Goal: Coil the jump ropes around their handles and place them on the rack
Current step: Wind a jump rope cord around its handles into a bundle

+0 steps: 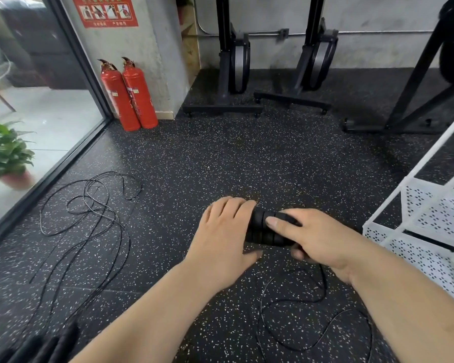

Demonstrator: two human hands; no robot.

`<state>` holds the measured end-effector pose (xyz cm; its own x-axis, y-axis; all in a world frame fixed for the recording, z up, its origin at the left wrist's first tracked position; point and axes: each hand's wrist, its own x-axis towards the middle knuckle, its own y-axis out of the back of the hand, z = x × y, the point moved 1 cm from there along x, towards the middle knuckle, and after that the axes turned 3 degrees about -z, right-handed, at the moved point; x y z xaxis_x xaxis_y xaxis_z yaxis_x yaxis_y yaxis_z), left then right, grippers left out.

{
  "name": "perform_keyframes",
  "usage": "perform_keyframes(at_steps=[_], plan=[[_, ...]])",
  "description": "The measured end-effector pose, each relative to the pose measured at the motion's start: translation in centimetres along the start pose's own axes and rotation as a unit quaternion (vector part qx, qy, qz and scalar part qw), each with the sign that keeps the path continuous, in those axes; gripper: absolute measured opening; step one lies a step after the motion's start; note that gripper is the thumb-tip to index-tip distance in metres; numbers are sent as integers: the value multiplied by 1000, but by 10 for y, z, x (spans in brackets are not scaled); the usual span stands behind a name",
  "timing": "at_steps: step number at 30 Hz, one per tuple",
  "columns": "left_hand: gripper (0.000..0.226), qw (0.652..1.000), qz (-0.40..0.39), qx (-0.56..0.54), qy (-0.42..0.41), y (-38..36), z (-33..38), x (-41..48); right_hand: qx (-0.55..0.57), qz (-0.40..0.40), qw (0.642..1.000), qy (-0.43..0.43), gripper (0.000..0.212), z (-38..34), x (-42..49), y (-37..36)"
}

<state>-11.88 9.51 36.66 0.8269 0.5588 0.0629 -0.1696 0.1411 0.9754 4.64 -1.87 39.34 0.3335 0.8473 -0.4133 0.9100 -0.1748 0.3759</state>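
Your right thumb (274, 221) lies flat on top of the handles (262, 230), and the fingers (298, 254) underneath curl up round them, so that right hand (323, 239) has the bundle clamped. Over to the left hand (224, 231): its fingers lie close together and nearly straight over the handles' left end. The thumb is tucked below, and it looks more like steadying than squeezing.

The bundle sits between your hands, low over the floor (220, 158), with the white rack (419, 218) near on the right. The handles look rigid, banded and grippy. I can't tell whether those bands are ribs or turns of cord. They're probably light enough for one hand, so take them round the middle.

The rope (324, 286) is the tricky part. It's a thin, limp-looking cord, and its tail trails from under your right hand in loose loops on the near floor. I'd expect it to spring and slip off if the tension drops, so pinch it close to the handles and pin each turn with that thumb. At far left, a second jump rope (95, 205) lies tangled on the floor.
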Motion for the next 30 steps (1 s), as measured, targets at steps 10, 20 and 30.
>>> perform_keyframes(at_steps=[10, 20, 30], plan=[[49, 999, -6, 4, 32, 12, 7, -2, 126, -27, 991, -28, 75, 1, -3, 5], [54, 999, 17, 29, 35, 3, 13, -7, 102, 93, 990, -42, 62, -3, -1, -26], [36, 999, -22, 18, 23, 12, 10, -7, 163, 10, 985, -54, 61, 0, 2, -21]])
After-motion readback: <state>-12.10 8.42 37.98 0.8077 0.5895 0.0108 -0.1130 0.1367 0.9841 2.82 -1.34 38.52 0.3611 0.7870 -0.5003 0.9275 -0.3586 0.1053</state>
